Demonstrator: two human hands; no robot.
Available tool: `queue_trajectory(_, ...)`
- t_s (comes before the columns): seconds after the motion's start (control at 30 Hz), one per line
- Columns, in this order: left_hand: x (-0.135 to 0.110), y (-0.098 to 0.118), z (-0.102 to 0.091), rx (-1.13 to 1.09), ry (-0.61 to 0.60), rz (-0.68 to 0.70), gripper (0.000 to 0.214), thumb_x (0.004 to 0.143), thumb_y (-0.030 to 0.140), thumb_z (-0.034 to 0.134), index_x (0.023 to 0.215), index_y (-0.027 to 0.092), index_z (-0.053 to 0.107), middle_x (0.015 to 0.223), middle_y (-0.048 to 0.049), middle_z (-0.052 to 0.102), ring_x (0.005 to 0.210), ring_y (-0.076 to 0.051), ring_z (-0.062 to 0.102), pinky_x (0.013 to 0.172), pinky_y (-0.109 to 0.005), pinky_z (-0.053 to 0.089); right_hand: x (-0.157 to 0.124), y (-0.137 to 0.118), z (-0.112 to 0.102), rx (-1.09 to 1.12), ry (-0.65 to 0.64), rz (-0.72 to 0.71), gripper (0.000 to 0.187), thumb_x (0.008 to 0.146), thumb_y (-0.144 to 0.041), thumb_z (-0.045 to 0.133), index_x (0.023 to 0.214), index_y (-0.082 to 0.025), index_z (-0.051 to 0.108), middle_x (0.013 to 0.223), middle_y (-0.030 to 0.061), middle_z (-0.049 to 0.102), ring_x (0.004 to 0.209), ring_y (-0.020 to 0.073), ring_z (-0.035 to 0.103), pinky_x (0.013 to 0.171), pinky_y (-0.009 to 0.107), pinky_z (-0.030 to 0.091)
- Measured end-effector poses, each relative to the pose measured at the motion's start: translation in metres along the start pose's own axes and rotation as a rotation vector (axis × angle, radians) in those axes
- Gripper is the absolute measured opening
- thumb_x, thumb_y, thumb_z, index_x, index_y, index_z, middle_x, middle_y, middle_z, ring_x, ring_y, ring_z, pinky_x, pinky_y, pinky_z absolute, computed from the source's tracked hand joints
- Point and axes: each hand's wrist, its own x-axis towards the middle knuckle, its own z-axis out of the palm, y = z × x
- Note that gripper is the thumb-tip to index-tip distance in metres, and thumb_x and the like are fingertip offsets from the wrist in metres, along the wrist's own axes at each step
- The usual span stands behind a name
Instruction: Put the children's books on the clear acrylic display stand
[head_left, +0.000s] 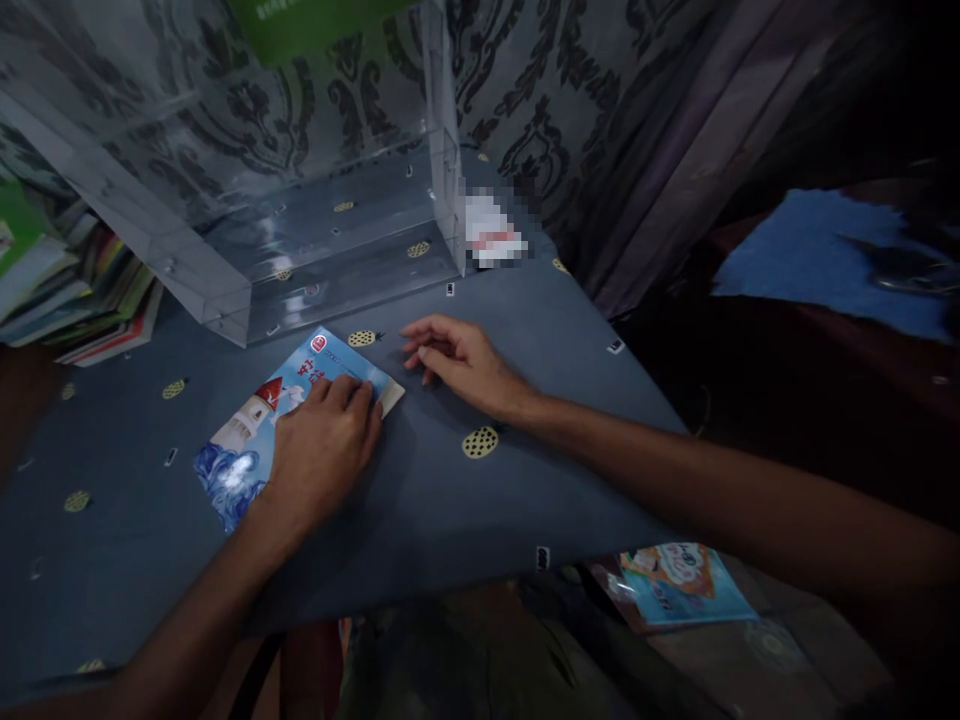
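Head view: a lighthouse picture book (244, 440) lies mid-worktop (450, 500). The left hand (322, 445) is flat on its right half, fingers together, gripping nothing. The right hand (457, 362) rests just right of it, fingers loosely spread on the cloth. Bare cloth stretches left, near and right to the slanting edge. A clear acrylic case (300, 220) blocks the far side. The cover's red characters are half covered and unreadable.
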Motion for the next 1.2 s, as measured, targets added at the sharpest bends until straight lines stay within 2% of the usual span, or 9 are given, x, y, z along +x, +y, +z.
queue_trajectory(0.17,0.000,-0.001,0.001,-0.009,0.015,0.019,0.036,0.103,0.030,0.039,0.112,0.017,0.071,0.118,-0.0111,0.071,0.104,-0.029,0.066,0.063,-0.035,0.052,-0.002,-0.002,0.001,-0.073,0.001,-0.048,0.024,0.088,-0.010,0.049,0.107,-0.017,0.063,0.098,0.0049,0.069,0.083,0.0140,0.069,0.056,0.020,0.053)
queue_trajectory(0.33,-0.001,-0.001,0.003,-0.009,0.049,0.034,0.036,0.103,0.029,0.039,0.112,0.016,0.071,0.117,-0.0113,0.071,0.104,-0.030,0.066,0.065,-0.037,0.053,-0.006,-0.009,0.003,-0.209,0.015,-0.133,0.027,0.089,-0.011,0.049,0.111,-0.017,0.063,0.103,0.0073,0.072,0.092,0.0168,0.070,0.066,0.025,0.054)
queue_trajectory(0.5,-0.002,0.002,0.003,0.015,0.035,0.020,0.034,0.103,0.031,0.042,0.112,0.016,0.071,0.114,-0.0128,0.071,0.103,-0.031,0.066,0.066,-0.038,0.054,-0.016,-0.017,0.004,-0.378,-0.060,-0.254,0.033,0.091,-0.010,0.048,0.118,-0.018,0.063,0.102,0.0047,0.074,0.088,0.0147,0.070,0.075,0.027,0.054)
queue_trajectory(0.63,-0.002,0.003,0.005,0.012,0.040,0.019,0.033,0.102,0.032,0.044,0.114,0.016,0.070,0.112,-0.0136,0.071,0.102,-0.030,0.066,0.067,-0.037,0.055,-0.021,-0.015,0.005,-0.528,-0.117,-0.369,0.031,0.093,-0.012,0.049,0.118,-0.019,0.065,0.100,0.0048,0.072,0.087,0.0154,0.067,0.075,0.027,0.052)
queue_trajectory(0.77,-0.003,0.003,0.005,-0.002,0.037,0.021,0.030,0.101,0.032,0.046,0.112,0.017,0.070,0.114,-0.0128,0.070,0.102,-0.029,0.065,0.072,-0.036,0.056,-0.021,-0.008,0.005,-0.705,-0.190,-0.453,0.027,0.095,-0.015,0.052,0.116,-0.018,0.068,0.086,0.0041,0.068,0.080,0.0170,0.063,0.075,0.029,0.051)
queue_trajectory(0.87,-0.003,0.000,0.005,-0.042,0.031,0.043,0.030,0.101,0.032,0.048,0.114,0.016,0.069,0.117,-0.0123,0.070,0.102,-0.028,0.065,0.076,-0.038,0.057,-0.020,-0.006,0.005,-0.773,-0.228,-0.499,0.028,0.096,-0.014,0.051,0.119,-0.018,0.067,0.087,0.0050,0.069,0.080,0.0181,0.063,0.076,0.031,0.051)
queue_trajectory(1.0,-0.004,-0.022,0.007,-0.160,0.053,0.049,0.031,0.102,0.035,0.048,0.117,0.018,0.069,0.121,-0.0102,0.070,0.112,-0.028,0.064,0.089,-0.041,0.056,-0.026,-0.010,0.007,-0.866,-0.237,-0.562,0.028,0.098,-0.013,0.046,0.117,-0.014,0.067,0.083,0.0082,0.069,0.077,0.0213,0.063,0.074,0.035,0.053)
queue_trajectory(1.1,-0.007,-0.049,0.013,-0.149,0.055,-0.085,0.035,0.103,0.036,0.045,0.123,0.017,0.067,0.131,-0.0128,0.065,0.120,-0.032,0.060,0.095,-0.047,0.054,-0.034,-0.015,0.011,-0.952,-0.279,-0.521,0.028,0.097,-0.012,0.046,0.116,-0.015,0.067,0.081,0.0088,0.069,0.078,0.0234,0.064,0.076,0.038,0.055)
queue_trajectory(1.2,-0.014,-0.073,0.020,-0.139,0.012,-0.241,0.042,0.104,0.037,0.040,0.135,0.018,0.059,0.135,-0.0140,0.062,0.118,-0.033,0.061,0.089,-0.047,0.056,-0.041,-0.018,0.014,-1.017,-0.322,-0.458,0.029,0.096,-0.010,0.046,0.116,-0.018,0.065,0.089,0.0100,0.071,0.086,0.0246,0.066,0.082,0.040,0.057)
